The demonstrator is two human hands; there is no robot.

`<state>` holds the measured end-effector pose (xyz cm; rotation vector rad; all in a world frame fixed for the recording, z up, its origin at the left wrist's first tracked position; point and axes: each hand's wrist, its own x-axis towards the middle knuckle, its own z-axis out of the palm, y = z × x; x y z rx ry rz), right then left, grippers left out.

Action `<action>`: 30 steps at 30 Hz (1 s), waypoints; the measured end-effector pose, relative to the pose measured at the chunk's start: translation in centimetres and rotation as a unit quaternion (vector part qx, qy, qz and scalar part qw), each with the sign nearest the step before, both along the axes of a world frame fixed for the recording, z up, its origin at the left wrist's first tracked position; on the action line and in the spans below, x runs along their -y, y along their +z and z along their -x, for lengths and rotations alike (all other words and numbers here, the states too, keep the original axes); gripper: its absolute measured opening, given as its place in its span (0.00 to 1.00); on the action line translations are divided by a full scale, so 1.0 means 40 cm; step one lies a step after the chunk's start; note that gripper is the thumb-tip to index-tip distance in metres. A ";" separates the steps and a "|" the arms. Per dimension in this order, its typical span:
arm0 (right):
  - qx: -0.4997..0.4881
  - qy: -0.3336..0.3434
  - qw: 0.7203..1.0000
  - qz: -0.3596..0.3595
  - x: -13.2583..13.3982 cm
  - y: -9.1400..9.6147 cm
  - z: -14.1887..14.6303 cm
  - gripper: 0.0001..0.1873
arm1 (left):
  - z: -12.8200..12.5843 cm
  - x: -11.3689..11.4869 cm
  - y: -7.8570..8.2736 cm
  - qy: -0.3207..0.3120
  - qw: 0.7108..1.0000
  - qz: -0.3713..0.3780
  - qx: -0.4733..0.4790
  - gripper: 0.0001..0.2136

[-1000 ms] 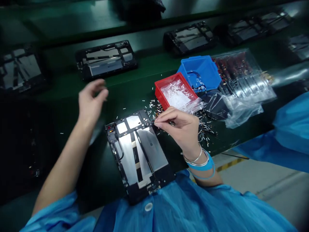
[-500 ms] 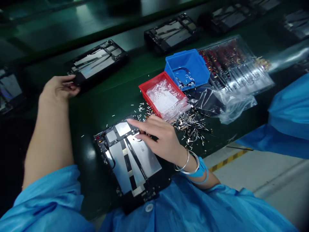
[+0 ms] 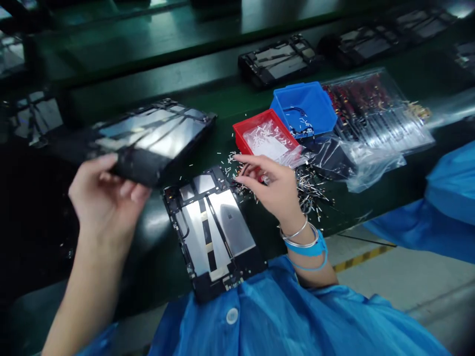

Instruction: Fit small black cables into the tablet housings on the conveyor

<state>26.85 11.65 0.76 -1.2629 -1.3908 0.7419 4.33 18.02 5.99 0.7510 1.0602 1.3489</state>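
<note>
My left hand grips the near corner of an open tablet chassis, held tilted and lifted off the green bench at the left. A second open tablet chassis with silver plates lies flat in front of me. My right hand hovers over its top right corner, fingers loosely curled and apart, beside a scatter of small metal parts. Nothing shows clearly between its fingertips.
A red bin with small white parts and a blue bin sit behind the scatter. Clear plastic bags of components lie to the right. More chassis rest on the far belt. Another person's blue sleeve is at the right.
My left hand took hold of the far chassis and pulled it toward me, lifting it. My right hand went from pinching, to pressing a finger on the near chassis, to hovering by the scattered parts.
</note>
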 end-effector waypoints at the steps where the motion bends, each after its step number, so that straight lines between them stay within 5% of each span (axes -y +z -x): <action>1: -0.009 -0.018 1.000 0.004 0.000 0.001 -0.003 0.15 | 0.019 0.078 -0.001 -0.009 1.000 -0.018 -0.014 0.08; 5: -0.033 -0.081 0.996 -0.011 -0.010 -0.003 -0.023 0.14 | 0.051 0.362 -0.046 0.028 0.996 0.076 -0.024 0.06; 8: -0.052 -0.082 0.995 -0.020 -0.019 -0.008 -0.030 0.14 | 0.039 0.495 -0.103 -0.064 0.986 0.155 0.009 0.08; 10: -0.054 -0.062 0.997 -0.001 -0.018 -0.002 -0.020 0.14 | 0.027 0.535 -0.140 -0.207 0.956 0.200 0.054 0.13; 14: -0.048 0.066 0.993 0.082 0.004 0.037 0.046 0.14 | 0.027 0.543 -0.181 -0.454 0.852 0.218 0.141 0.21; 16: -0.047 0.153 0.978 0.132 0.016 0.057 0.095 0.15 | 0.043 0.530 -0.172 -0.531 0.822 0.171 0.115 0.28; 18: -0.042 0.214 0.959 0.180 0.022 0.068 0.147 0.15 | 0.068 0.513 -0.146 -0.564 0.821 0.070 0.049 0.24; 20: -0.034 0.240 0.946 0.216 0.024 0.067 0.197 0.15 | 0.103 0.495 -0.119 -0.516 0.853 -0.076 -0.031 0.15; 23: -0.023 0.248 0.938 0.240 0.018 0.053 0.261 0.13 | 0.165 0.463 -0.112 -0.287 0.879 -0.280 -0.257 0.11; 26: 0.009 0.241 0.941 0.239 0.006 0.035 0.300 0.13 | 0.219 0.427 -0.153 -0.084 0.778 -0.357 -0.510 0.11; 30: 0.070 0.243 0.936 0.244 -0.010 0.020 0.321 0.14 | 0.251 0.387 -0.213 -0.074 0.663 -0.372 -0.645 0.16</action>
